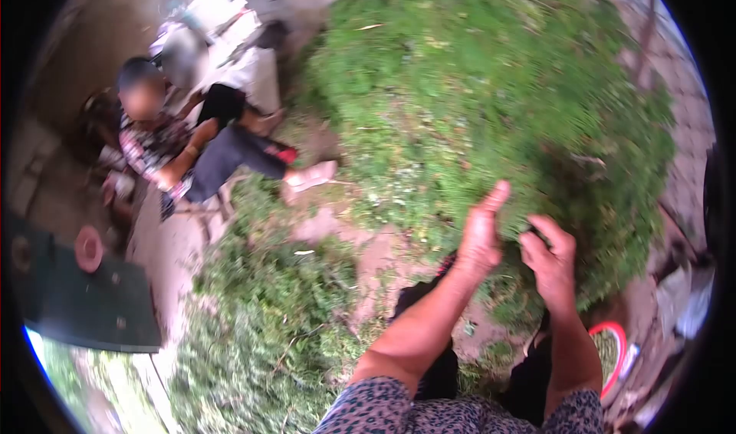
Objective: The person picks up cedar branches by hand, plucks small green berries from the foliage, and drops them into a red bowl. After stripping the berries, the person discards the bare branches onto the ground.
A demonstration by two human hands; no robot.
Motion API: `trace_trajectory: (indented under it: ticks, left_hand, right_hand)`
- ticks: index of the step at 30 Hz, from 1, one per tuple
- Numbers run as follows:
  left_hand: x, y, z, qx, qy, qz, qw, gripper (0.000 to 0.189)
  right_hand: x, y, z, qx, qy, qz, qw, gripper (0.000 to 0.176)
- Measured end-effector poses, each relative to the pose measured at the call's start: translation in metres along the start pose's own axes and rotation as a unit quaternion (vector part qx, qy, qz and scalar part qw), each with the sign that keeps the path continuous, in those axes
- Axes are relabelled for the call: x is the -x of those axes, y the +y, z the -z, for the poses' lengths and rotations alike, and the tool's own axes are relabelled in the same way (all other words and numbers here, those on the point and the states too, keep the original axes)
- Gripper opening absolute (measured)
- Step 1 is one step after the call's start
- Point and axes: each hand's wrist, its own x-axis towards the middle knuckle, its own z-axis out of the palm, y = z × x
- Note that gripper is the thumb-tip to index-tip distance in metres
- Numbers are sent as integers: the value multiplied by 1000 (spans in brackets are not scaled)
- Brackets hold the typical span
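A large heap of green leafy plants [475, 104] fills the upper middle and right. My left hand [484, 231] is at the heap's near edge, fingers stretched out and pointing up, with nothing visible in it. To its right, my right hand [548, 251] has its fingers bent and apart, with nothing visible between them. The two hands are close together but not touching. Both are over or against the greenery; whether they touch it cannot be made out. A lower pile of cut plants [268, 311] lies at the left of my legs.
Two people sit at the upper left, the nearer in a patterned top [157, 154] and dark trousers. A dark green table [84, 296] stands at the lower left. A red-rimmed round object [613, 342] and pale bags [682, 300] are at the lower right.
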Motion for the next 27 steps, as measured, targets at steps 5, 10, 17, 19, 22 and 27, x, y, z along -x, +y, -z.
trace_trajectory:
  ticks: [5, 10, 17, 19, 22, 27]
  left_hand:
    - [22, 10, -16, -53, -73, -33, 995, 58]
    - [34, 18, -16, -271, -170, -8, 948, 51]
    - [30, 19, -3, -324, -253, -87, 907, 31]
    - [36, 29, 4, -298, -262, -33, 917, 37]
    - [51, 99, 20, -261, 45, -202, 943, 50]
    - [109, 297, 88, 98, 78, -505, 854, 30]
  right_hand:
    - [-4, 1, 12, -45, 55, 24, 997, 18]
    - [-14, 5, 29, -23, 44, 37, 998, 20]
    - [-15, 14, 36, -93, -20, 5, 996, 11]
    - [-19, 11, 33, -289, -13, -82, 954, 13]
    - [-25, 13, 37, -334, -7, -79, 939, 14]
    - [-8, 37, 66, -275, 14, -135, 952, 16]
